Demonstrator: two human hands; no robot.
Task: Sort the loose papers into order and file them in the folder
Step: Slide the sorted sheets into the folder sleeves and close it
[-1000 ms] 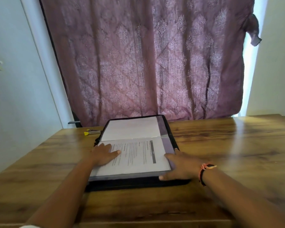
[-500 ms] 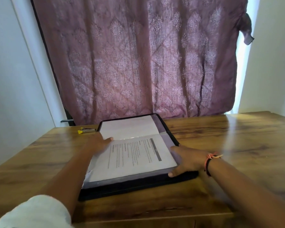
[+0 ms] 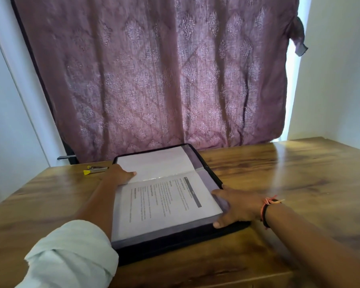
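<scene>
The folder [image 3: 211, 172] lies open on the wooden bench [image 3: 295, 183], black-edged, with its spine running across from left to right and its near half closest to the person. A printed paper [image 3: 164, 204] sits in the clear pocket of the near half, its lines of text running sideways to the viewer, with a dark heading bar along its right side. The far half shows a blank white page [image 3: 156, 163].

The left grip [image 3: 121, 175] rests at the folder's left edge, right by the spine fold, fingers straight and pointing right, with the fingertips on the blank white page just above the crease. It holds nothing. The right grip [image 3: 237, 206] lies on the right edge of the near half, fingers spread and fairly straight. The forefinger reaches along the purple margin just beside the printed paper and the thumb touches the near right corner of the pocket stack. It is laid against the edge rather than clamped round it. The printed paper thus lies between the two grips, nearer to the right one.

A pale rolled sleeve [image 3: 71, 254] covers the left arm, and black and orange bands [image 3: 267, 209] circle the right wrist. A small yellow-tipped object [image 3: 95, 169] lies on the bench just left of the folder's far corner. A mauve patterned curtain [image 3: 164, 80] hangs behind the bench
</scene>
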